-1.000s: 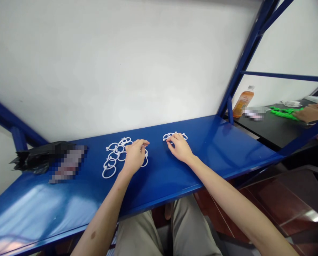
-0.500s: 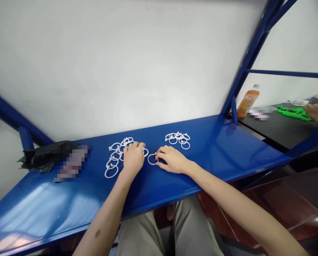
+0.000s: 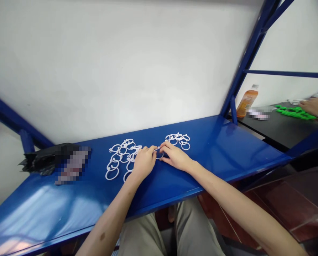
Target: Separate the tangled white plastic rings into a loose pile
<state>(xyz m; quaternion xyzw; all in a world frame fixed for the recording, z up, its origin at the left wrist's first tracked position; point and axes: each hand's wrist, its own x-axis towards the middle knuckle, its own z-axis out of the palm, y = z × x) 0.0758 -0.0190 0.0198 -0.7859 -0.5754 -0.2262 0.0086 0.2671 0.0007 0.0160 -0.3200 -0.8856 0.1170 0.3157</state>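
Note:
Both my hands meet over one white plastic ring on the blue shelf. My left hand pinches its left side and my right hand pinches its right side, fingers curled. A spread of several loose white rings lies just left of my left hand. A smaller cluster of white rings lies behind my right hand, near the wall.
A black plastic bag lies at the shelf's left end. Blue frame posts rise at the right. Beyond them, a black table holds an orange drink bottle and green parts under another person's hand.
My right hand left the far cluster, came to a single ring beside the left pile, and my left hand has joined it so both now grip that ring.

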